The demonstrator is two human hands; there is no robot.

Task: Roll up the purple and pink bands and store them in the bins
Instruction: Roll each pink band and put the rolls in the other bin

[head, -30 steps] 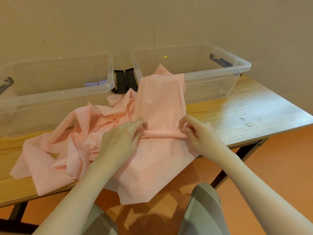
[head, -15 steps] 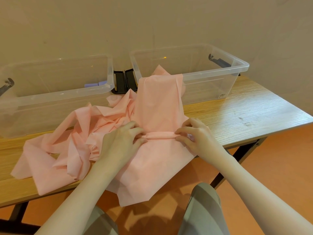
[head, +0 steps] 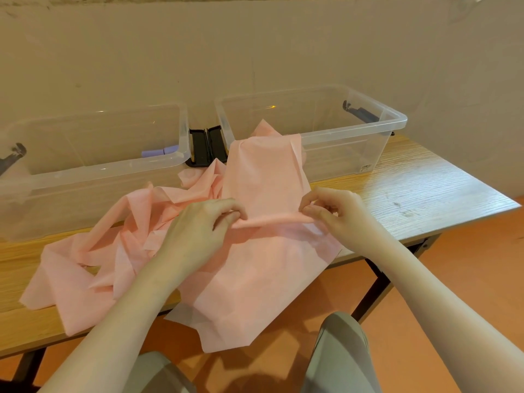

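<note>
The pink band (head: 263, 177) lies in a big messy heap in the middle of the frame, on the wooden surface (head: 411, 194), and part of it hangs over the near edge. The left hand (head: 198, 231) and the right hand (head: 337, 217) each pinch one end of a thin rolled fold in it. Two clear bins sit behind: the left bin (head: 93, 168) holds a small purple roll (head: 157, 152), and the right bin (head: 354, 129) touches the band.

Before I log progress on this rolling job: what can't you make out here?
- Head view: most of the purple item in the left bin, blurred by the bin wall.
- Pink band: far end hidden behind the right bin rim.
- Roll ends, covered by the left hand and right hand.
</note>
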